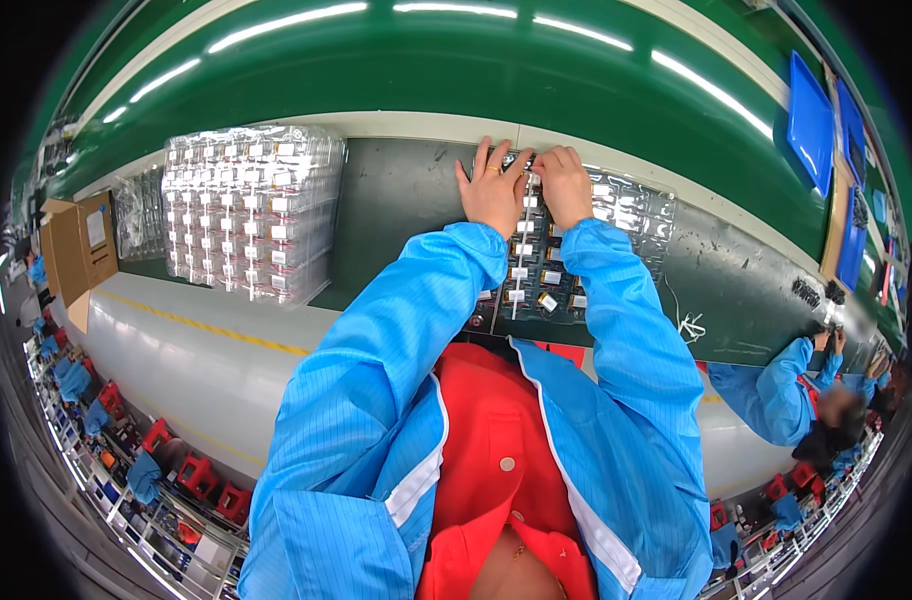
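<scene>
A clear plastic tray (621, 206) lies on the dark bench in front of me, with several small battery-like parts (551, 277) with white labels in its pockets. At its far edge my left hand (493, 192) rests with fingers spread, the thumb side turned toward the other hand. Close beside it, my right hand (564, 186) has thumb and fingertips pinched together at the tray's far row. What the pinch holds is too small to make out. A small dark piece (517, 161) shows between the two hands. My forearms hide parts of the tray's sides.
To the left stands a tall stack of filled clear trays (251, 215), with a cardboard box (81, 245) beyond it. A thin white cable (690, 325) lies to the right. Farther right, a co-worker in blue (781, 390) works near small black parts (806, 291). Blue bins (811, 125) stand at the back right.
</scene>
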`<state>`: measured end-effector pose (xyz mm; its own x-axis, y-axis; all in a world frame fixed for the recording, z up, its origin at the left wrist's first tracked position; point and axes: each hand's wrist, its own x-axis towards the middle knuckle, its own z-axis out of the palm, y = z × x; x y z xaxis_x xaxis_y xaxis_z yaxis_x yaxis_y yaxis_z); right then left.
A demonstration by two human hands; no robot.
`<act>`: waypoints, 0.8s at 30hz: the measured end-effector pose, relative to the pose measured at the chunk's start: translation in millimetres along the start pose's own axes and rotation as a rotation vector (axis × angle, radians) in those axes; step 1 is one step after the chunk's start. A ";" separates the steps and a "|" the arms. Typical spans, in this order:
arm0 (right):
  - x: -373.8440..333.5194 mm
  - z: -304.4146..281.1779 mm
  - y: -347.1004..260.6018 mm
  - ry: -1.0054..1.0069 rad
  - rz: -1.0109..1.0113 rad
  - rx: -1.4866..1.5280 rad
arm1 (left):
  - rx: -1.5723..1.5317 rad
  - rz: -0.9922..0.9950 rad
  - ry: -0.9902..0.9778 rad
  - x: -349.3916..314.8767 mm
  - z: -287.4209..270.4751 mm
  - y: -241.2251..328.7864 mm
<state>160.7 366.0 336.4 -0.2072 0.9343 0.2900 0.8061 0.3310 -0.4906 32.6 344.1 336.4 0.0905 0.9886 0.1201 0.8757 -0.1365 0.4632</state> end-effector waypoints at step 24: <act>2.7 -20.1 2.9 -0.141 0.192 0.221 | 0.045 0.141 -0.216 -44.0 3.0 20.0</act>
<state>173.7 366.8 352.2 -0.1502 0.9865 0.0655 0.7014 0.1530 -0.6961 47.5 298.1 337.7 0.3079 0.9513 -0.0116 0.8669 -0.2756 0.4153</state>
